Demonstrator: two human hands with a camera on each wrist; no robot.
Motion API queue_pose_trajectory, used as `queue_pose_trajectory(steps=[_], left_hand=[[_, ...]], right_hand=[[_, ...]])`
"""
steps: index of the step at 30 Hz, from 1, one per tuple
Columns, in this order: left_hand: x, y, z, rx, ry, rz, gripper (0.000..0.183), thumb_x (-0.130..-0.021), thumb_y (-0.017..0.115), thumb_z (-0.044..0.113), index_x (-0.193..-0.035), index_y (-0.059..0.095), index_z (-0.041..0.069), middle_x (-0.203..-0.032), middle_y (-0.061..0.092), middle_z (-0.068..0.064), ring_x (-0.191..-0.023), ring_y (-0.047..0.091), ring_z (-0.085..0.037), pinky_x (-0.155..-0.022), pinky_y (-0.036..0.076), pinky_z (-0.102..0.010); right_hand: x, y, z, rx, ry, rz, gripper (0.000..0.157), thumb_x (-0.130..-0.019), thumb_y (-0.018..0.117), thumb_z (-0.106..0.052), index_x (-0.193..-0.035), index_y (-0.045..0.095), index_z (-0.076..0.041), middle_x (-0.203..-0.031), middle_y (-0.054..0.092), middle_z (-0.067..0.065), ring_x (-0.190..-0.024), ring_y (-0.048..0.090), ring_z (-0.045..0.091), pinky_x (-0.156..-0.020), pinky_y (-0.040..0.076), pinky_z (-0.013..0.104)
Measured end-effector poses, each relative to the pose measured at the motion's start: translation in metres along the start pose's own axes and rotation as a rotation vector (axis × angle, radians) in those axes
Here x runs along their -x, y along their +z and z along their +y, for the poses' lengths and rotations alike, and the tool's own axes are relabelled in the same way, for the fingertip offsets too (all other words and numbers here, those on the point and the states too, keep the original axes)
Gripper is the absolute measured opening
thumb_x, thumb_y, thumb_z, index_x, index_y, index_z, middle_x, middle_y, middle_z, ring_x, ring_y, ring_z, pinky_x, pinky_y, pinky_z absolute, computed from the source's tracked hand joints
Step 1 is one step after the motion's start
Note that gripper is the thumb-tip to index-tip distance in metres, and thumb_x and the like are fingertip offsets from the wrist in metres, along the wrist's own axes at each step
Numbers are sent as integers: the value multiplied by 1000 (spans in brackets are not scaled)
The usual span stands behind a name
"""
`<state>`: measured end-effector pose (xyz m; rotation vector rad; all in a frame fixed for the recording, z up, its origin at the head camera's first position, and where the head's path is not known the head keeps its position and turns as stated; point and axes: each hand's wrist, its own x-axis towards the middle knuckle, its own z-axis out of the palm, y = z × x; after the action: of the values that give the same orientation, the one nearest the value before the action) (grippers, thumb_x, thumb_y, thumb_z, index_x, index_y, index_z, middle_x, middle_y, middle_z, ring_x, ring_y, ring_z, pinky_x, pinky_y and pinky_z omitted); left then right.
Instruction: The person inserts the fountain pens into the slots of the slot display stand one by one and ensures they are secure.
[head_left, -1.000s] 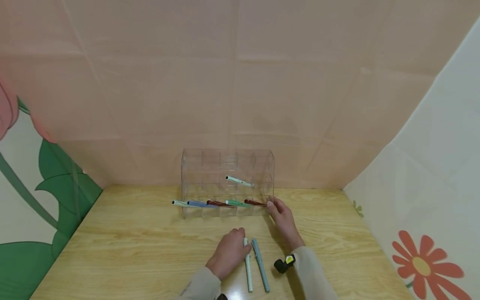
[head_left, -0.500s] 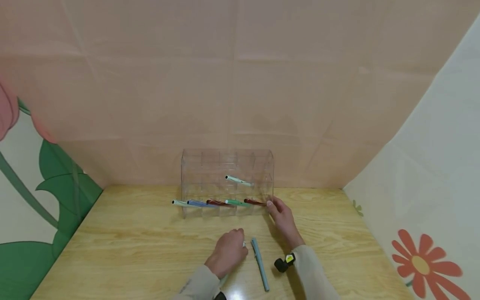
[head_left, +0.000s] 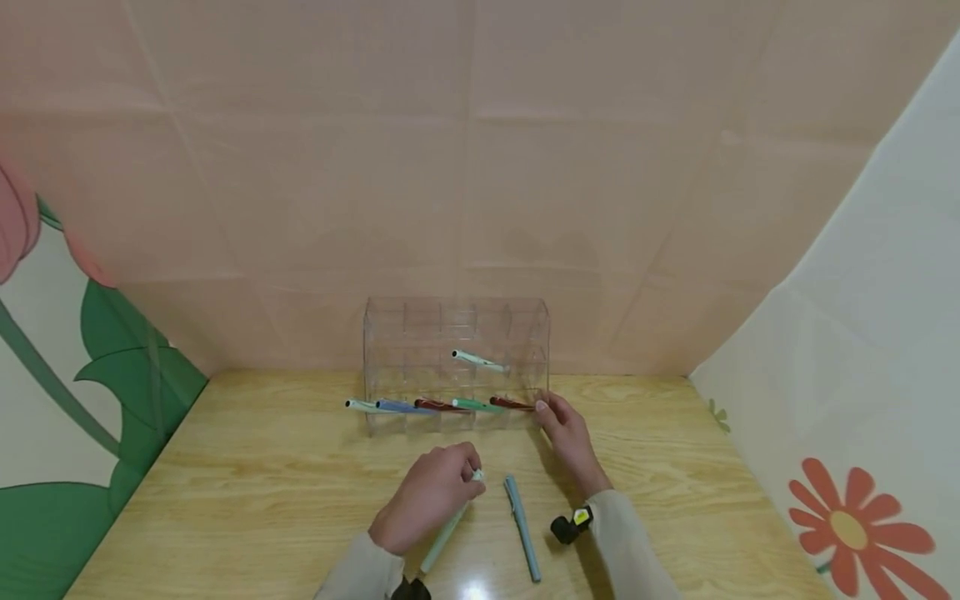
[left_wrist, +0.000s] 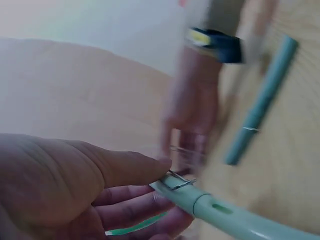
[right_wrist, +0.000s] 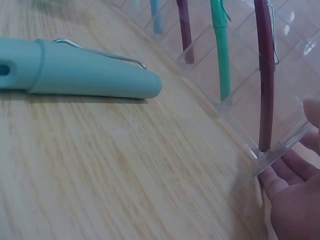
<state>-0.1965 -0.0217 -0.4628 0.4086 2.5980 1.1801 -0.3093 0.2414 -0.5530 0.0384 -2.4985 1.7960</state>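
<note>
My left hand (head_left: 431, 493) pinches a pale green pen (head_left: 446, 537) near its clip end, between thumb and fingers. In the left wrist view the thumb lies beside the wire clip, and the pen (left_wrist: 225, 217) slants down to the right. My right hand (head_left: 567, 440) grips the lower right side of a clear compartment rack (head_left: 365, 350); in the right wrist view its fingers wrap the rack's corner. A blue-green pen (head_left: 522, 533) lies on the table between the hands, its clip (right_wrist: 100, 52) showing in the right wrist view.
Several pens stick out of the rack's bottom row, among them a blue pen (head_left: 401, 407), a green pen (head_left: 476, 406) and a dark red pen (head_left: 512, 404). One pale pen (head_left: 478, 361) sits a row higher. Behind the wooden table (head_left: 262, 467) hangs a plain cloth (head_left: 300, 167).
The left hand has taken hold of the pale green pen and moved it left, lifting its clip end and tilting it. The right hand stays on the rack.
</note>
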Motion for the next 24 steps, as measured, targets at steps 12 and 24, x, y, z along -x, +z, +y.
queue_pose_trajectory(steps=[12,24], left_hand=[[25,-66,27,110,85,82,21,-102,74,29,-117,73,15,-87,70,2,-76,63,-13,-61,51,-28],[37,-119,33,103,7,364,15,-102,74,30,-110,70,18,-90,73,-3,-80,64,-16,-67,50,-29]], right_hand=[[1,0,0,-10,6,2,55,-113,53,-39,-156,50,-5,-159,55,21,-148,53,39,-124,41,55],[2,1,-1,-16,7,0,54,-113,53,-36,-157,49,-5,-159,54,22,-144,57,39,-122,44,56]])
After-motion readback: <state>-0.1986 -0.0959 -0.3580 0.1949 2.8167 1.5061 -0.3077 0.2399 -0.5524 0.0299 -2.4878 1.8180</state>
